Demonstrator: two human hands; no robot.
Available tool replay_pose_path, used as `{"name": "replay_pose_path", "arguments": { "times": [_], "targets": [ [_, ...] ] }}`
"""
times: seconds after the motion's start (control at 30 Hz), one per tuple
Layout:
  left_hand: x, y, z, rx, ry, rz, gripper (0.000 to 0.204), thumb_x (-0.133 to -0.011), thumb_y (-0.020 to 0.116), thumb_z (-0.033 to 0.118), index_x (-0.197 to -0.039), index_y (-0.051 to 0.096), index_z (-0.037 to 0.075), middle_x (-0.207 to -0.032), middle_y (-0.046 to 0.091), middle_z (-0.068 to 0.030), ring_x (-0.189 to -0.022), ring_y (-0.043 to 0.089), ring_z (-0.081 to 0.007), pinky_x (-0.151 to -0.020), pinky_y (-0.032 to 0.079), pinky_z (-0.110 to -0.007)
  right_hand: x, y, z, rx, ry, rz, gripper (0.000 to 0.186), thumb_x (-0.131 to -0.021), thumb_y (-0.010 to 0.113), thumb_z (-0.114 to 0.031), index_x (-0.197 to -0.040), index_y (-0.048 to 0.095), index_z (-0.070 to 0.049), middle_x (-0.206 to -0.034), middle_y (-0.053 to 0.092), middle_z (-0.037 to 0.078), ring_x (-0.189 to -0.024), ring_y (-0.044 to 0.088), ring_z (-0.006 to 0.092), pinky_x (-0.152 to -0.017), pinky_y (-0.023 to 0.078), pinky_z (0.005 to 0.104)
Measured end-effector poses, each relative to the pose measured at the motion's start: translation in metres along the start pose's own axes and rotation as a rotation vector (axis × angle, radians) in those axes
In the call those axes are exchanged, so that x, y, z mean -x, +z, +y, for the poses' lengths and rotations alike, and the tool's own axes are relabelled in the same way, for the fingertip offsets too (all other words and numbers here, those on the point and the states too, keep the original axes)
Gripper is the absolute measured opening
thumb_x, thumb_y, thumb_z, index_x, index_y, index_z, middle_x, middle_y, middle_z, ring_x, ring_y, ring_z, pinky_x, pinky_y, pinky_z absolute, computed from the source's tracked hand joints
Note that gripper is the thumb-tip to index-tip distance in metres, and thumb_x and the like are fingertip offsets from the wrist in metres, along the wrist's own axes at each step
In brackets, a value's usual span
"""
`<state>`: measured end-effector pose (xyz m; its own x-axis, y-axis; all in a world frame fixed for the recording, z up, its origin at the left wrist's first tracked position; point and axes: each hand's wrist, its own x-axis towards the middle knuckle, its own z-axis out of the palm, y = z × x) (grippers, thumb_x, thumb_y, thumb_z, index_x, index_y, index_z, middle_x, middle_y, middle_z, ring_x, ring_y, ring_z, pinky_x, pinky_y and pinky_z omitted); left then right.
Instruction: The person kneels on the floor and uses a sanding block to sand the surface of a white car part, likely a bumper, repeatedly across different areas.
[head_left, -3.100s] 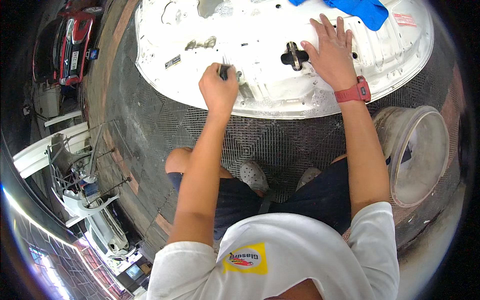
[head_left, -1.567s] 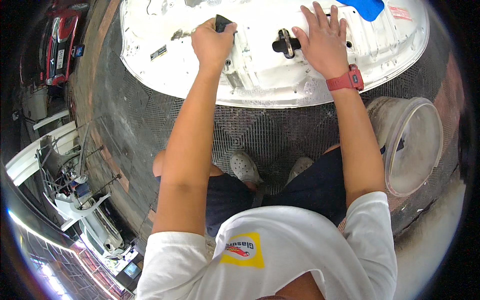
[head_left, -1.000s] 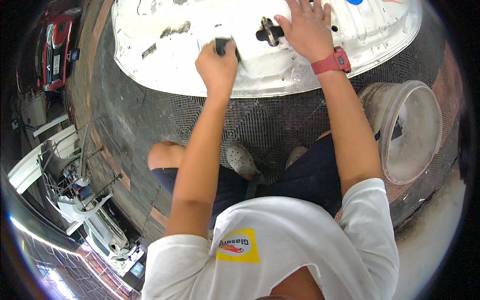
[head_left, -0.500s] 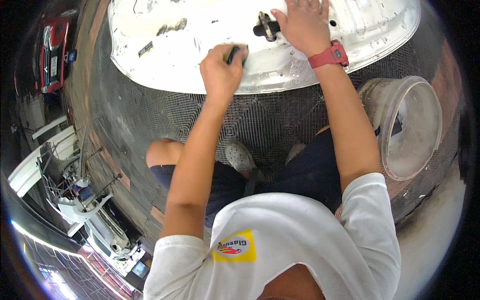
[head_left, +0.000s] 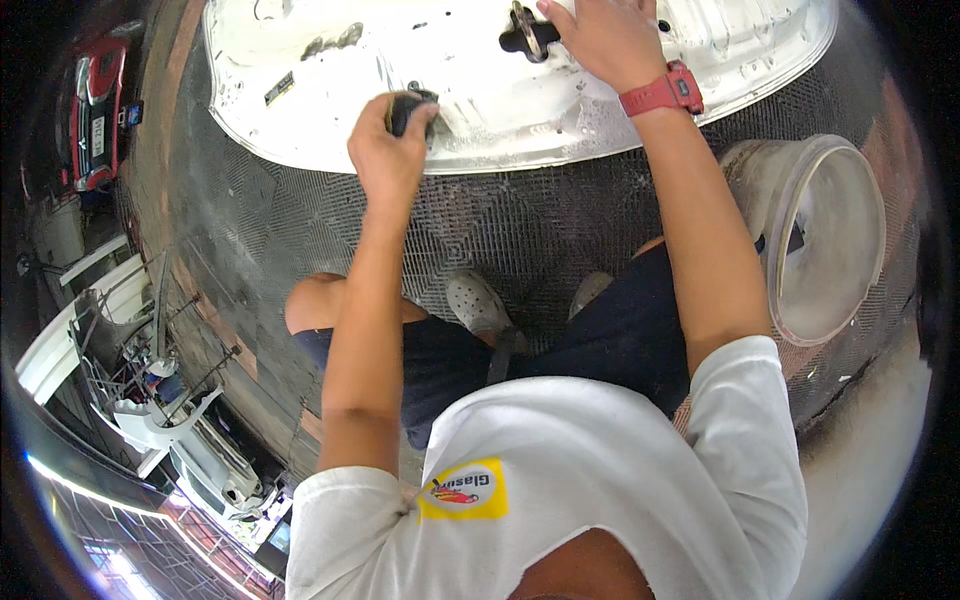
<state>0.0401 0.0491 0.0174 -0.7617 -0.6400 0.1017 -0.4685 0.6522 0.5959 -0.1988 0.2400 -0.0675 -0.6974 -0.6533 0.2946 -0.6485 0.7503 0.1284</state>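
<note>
Black pad (head_left: 406,114), pinched by left hand (head_left: 384,150), could be snagged by uneven white panel (head_left: 500,95); right hand (head_left: 612,45) is laid open.

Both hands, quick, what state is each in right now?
Left hand: closed, holding a black pad.
Right hand: open on the white panel, partly out of view.

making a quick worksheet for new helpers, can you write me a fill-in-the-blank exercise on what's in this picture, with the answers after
1. The small, dark, block-shaped pad is held in the person's ____ hand.
2. The right hand rests on a large ____ metal panel with a curved edge.
3. The thick-strapped wristwatch is coloured ____.
4. The round, cloudy, translucent bucket is on the person's ____ side.

Missing words: left; white; red; right.
</note>
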Motion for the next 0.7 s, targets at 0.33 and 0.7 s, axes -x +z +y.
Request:
{"name": "replay_pose_path", "arguments": {
  "times": [0.33, 0.7],
  "targets": [
    [0.016, 0.013, -0.037, -0.074, 0.240, 0.042, 0.022, -0.084, 0.093, 0.012, -0.098, 0.079, 0.002, -0.097, 0.079, -0.0159, -0.086, 0.077, -0.0344, -0.081, 0.060, -0.040, 0.000, -0.011, -0.001, 0.008, 0.013, 0.048, 0.061, -0.104, 0.053, -0.024, -0.164, 0.051, -0.011, -0.170, 0.048, 0.017, -0.159, 0.036, 0.0526, -0.129, 0.029, 0.0695],
    [0.000, -0.063, 0.005, -0.121, 0.012, 0.013, 0.026, -0.100, 0.078, 0.018, -0.112, 0.080, -0.004, -0.094, 0.080, -0.0237, -0.080, 0.077, -0.0321, -0.079, 0.058, -0.041, -0.017, -0.101, -0.006, -0.837, 0.233, 0.023, 0.036, -0.103, 0.067, -0.027, -0.131, 0.072, -0.006, -0.124, 0.075, 0.021, -0.116, 0.070, 0.0429, -0.101, 0.054, 0.0550]
  ]
}}
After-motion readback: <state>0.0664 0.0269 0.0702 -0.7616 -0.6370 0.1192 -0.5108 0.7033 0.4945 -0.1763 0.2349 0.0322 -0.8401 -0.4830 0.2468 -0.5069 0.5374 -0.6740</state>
